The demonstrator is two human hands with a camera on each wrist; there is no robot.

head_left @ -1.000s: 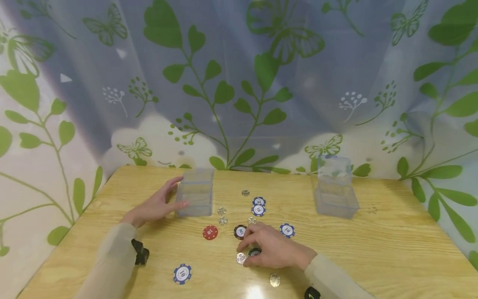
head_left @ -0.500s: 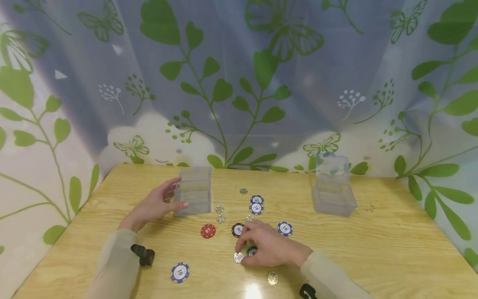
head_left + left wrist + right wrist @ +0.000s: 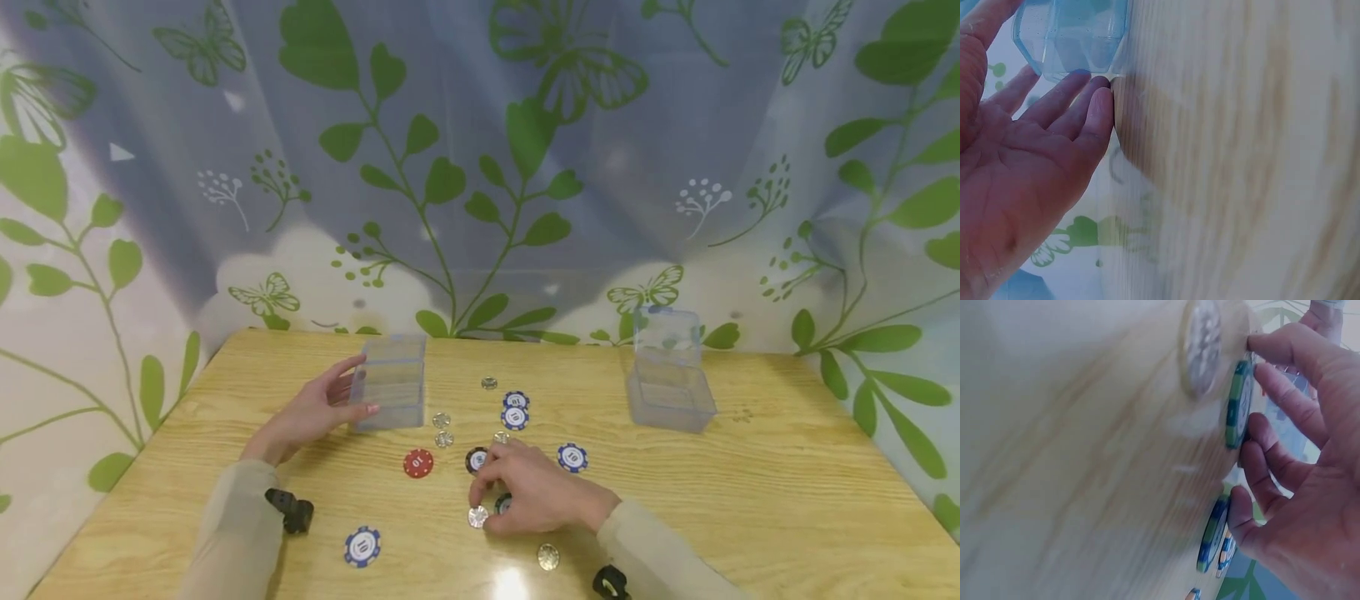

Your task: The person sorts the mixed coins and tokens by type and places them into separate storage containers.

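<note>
Silver coin point(image 3: 477, 517): flat on table point(image 3: 675, 517), between right thumb and index fingertips. Right hand point(image 3: 540, 492): narrow pinch at coin edges. Green-edged chip point(image 3: 502, 503): inside finger curve. Left hand point(image 3: 311, 412): wide grip on clear box point(image 3: 401, 414), at wall nearest palm.
</note>
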